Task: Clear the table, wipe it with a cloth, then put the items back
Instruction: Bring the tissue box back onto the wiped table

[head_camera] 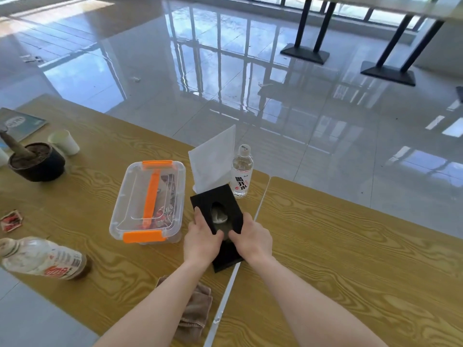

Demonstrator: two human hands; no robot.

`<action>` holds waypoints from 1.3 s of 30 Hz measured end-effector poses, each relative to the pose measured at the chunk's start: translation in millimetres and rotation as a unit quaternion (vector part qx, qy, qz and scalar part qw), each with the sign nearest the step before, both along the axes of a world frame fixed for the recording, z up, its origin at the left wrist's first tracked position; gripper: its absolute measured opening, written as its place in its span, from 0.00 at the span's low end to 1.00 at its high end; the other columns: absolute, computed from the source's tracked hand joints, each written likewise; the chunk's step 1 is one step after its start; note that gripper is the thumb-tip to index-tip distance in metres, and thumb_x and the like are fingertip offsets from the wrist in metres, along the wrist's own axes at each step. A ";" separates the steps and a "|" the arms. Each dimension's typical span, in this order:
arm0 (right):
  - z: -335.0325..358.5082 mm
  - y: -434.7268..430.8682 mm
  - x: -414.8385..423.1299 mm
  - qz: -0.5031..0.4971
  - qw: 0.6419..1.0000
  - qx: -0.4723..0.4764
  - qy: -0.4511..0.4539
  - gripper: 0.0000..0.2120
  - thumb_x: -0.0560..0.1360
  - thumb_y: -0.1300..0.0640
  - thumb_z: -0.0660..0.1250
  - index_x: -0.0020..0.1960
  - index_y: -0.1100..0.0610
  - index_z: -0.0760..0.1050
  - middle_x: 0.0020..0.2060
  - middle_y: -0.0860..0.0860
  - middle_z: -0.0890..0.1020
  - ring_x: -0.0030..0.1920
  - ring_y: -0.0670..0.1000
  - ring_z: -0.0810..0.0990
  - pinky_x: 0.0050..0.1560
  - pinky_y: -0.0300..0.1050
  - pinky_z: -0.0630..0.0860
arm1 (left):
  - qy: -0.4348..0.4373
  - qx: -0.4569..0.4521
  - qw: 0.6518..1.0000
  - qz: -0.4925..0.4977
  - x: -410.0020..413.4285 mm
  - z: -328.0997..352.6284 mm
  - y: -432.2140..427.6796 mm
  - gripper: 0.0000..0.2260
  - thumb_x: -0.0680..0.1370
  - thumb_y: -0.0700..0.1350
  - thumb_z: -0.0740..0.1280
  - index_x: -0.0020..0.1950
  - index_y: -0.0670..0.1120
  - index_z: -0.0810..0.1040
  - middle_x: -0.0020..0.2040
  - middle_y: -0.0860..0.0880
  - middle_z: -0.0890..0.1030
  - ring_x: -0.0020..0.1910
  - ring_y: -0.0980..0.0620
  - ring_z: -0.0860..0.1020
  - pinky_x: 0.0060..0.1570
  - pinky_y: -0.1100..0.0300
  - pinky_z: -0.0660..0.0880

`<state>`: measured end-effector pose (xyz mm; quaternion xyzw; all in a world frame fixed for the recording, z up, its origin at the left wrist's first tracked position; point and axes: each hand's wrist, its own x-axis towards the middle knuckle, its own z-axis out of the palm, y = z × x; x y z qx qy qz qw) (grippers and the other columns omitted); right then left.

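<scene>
I see both hands on the black tissue box (216, 206), which sits near the seam where two wood-grain tabletops (350, 246) meet. The left hand (201, 242) grips its left side with fingers curled over the top edge, and the right hand (251, 240) clamps the right side the same way; the thumbs close in toward each other over the near end of the top face. The box is tilted, its far end higher, and I cannot tell whether its near end touches the tabletop. A white tissue (213, 159) stands up from the far end of the box, and through the oval opening in the top I make out something grey.

Just beside the tissue on the right, a clear water bottle (242, 171) with a white label stands upright. To the left of the box sits a clear plastic container (149, 202) with orange latches and handle, lid on. A brown cloth (194, 313) lies crumpled at the near edge, partly under my left forearm. Farther left a plastic bottle (42, 257) lies on its side, with a small red packet (11, 220) near it. At the far left corner are a dark plant pot (37, 161), a white paper cup (64, 142) and a book (21, 123).
</scene>
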<state>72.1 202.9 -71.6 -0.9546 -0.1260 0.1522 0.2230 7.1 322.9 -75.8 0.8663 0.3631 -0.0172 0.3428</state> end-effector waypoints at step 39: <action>29.8 -376.8 -140.7 -0.366 0.929 0.010 -0.057 0.16 0.71 0.38 0.68 0.54 0.44 0.71 0.37 0.41 0.79 0.34 0.47 0.77 0.29 0.38 0.68 | -0.042 -0.044 0.929 -0.365 -35.4 24.8 -356.2 0.42 0.76 0.54 0.69 0.81 0.52 0.45 0.69 0.43 0.70 0.58 0.44 0.77 0.45 0.59 0.69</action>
